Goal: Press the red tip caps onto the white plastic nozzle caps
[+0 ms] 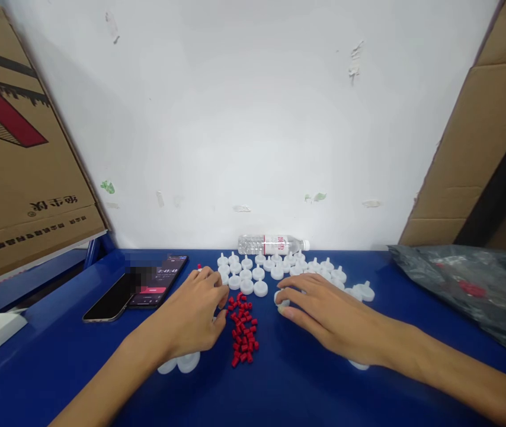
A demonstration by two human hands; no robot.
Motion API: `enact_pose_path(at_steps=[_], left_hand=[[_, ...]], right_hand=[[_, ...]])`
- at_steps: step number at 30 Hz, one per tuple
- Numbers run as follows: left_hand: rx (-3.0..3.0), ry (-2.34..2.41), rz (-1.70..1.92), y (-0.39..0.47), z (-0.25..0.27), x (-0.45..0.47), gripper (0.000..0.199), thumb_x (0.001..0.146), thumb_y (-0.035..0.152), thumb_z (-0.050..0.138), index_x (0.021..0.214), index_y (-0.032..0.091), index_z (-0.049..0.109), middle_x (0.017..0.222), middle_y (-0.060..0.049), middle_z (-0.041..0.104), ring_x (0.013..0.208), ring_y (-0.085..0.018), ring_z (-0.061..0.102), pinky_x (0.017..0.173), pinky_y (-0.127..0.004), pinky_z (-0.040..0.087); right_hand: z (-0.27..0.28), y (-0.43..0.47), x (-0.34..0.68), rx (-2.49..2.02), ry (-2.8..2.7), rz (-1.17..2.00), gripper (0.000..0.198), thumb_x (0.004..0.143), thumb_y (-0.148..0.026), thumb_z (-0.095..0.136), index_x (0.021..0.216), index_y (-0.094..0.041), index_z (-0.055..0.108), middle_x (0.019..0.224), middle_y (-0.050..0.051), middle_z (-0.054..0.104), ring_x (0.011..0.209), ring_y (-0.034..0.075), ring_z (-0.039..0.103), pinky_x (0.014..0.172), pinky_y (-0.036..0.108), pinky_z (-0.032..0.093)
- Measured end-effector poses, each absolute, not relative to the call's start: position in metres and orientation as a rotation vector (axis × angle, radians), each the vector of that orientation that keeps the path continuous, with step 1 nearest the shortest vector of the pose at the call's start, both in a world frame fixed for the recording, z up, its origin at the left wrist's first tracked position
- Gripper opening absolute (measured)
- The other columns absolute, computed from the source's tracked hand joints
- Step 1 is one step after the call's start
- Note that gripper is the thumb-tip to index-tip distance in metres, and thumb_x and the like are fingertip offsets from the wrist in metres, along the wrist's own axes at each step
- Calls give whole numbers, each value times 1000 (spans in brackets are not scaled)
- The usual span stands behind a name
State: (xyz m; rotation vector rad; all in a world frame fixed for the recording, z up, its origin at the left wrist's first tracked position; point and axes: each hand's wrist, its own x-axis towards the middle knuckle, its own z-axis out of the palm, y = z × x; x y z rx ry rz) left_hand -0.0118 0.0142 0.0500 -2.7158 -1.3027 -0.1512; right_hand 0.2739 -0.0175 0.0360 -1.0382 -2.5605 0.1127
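My left hand [197, 311] is curled beside the left edge of a loose pile of small red caps [244, 332]. Its thumb and fingers bend toward each other, and what is between them is mostly hidden. On the right, my right hand [319, 305] has its thumb and fingertips around a white nozzle cap [282, 301], low over the table. Behind both hands stand several more white nozzle caps [260, 289], most with the thin spout upward. A few white caps [188, 362] lie below my left wrist, and another white piece [359, 365] shows under my right forearm.
A clear plastic bottle [273, 244] lies on its side against the wall. Two phones [157, 281] rest on the blue table [297, 385] at left, one showing a timer. A grey plastic bag [470, 296] with red pieces lies right. Cardboard [26, 148] stands at both sides.
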Motion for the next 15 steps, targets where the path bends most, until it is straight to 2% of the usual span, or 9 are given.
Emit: enact_pose_path(at_steps=[3,6,10,15], left_hand=[[-2686,-1310,-77,13,47,-8,18,91,27,56,85,17,69,98,-14,64,101,-33,56,93,-51,47],[-2671,-1282,-52,11,44,-4,20,93,25,54,87,15,70,99,-16,65,101,-34,57,92,-53,48],[-2679,-1228,-18,10,42,-1,19,93,21,54,87,14,70,98,-16,66,100,-33,59,92,-53,49],[-2688,-1225,14,11,44,-1,16,92,16,52,86,14,67,97,-15,66,99,-32,59,89,-49,48]], right_hand=[[30,-20,273,-1090,-2576,32,39,110,-42,37,126,-23,67,134,11,67,136,31,55,114,58,41],[22,-18,273,-1110,-2582,-24,39,110,-42,38,128,-22,66,135,12,68,133,32,59,114,62,41],[19,-17,273,-1050,-2577,-77,35,110,-39,40,128,-21,64,124,9,73,120,28,68,110,57,46],[25,-21,269,-1024,-2506,-141,27,108,-36,47,115,-21,68,111,6,75,103,25,73,101,48,51]])
